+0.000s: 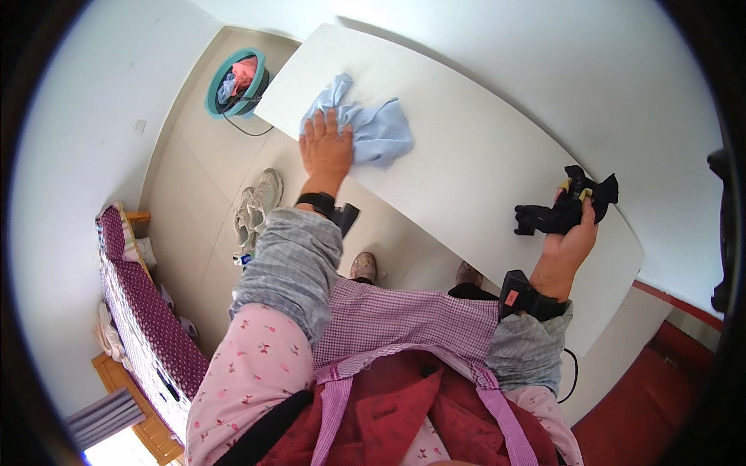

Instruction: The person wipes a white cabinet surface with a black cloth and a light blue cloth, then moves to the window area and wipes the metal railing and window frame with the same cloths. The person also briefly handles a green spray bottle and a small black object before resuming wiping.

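Observation:
A long white table (443,157) stands before me against the wall. At its left part my left hand (326,145) lies flat, palm down, on a crumpled light blue cloth (382,131); the fingers are stretched out on the fabric and do not grip it. Near the table's right end, my right hand (574,224) holds a bunched black fabric item (548,218) with small yellow parts between thumb and fingers. What exactly the black item is, I cannot tell. Both wrists carry black straps with devices.
On the floor at the upper left, a teal basin (211,87) holds pink and blue cloths, with a black cable beside it. A pair of light sneakers (256,201) stands left of the table. A bed with a purple patterned cover (151,314) is at the left, red furniture (647,384) at the lower right.

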A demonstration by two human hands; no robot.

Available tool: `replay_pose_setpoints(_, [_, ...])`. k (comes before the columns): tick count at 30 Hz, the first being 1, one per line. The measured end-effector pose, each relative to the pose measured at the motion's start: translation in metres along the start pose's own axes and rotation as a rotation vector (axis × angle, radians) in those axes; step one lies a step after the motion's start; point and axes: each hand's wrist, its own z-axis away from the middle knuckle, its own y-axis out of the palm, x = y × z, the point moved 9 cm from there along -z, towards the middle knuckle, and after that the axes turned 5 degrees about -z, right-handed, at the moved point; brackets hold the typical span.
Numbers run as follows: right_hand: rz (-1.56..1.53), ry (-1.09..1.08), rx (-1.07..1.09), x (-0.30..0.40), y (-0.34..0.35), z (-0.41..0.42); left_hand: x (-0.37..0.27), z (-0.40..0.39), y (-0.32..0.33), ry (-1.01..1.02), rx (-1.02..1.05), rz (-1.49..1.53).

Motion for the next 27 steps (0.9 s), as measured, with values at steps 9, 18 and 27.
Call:
replay_pose_setpoints(9, [0.166, 0.221, 0.243, -0.025, 0.039, 0.012, -0.155, 0.055, -0.046, 0.569, -0.119, 0.302])
replay_pose_setpoints(18, [0.472, 0.329, 0.214, -0.046, 0.101, 0.034, -0.025, -0.035, -0.022, 0.137, -0.156, 0.101])
replay_pose_setpoints(27, [0.687, 0.685, 0.341, -0.097, 0.163, 0.120, 0.009, 0.152, -0.033, -0.001, 0.482, 0.848])
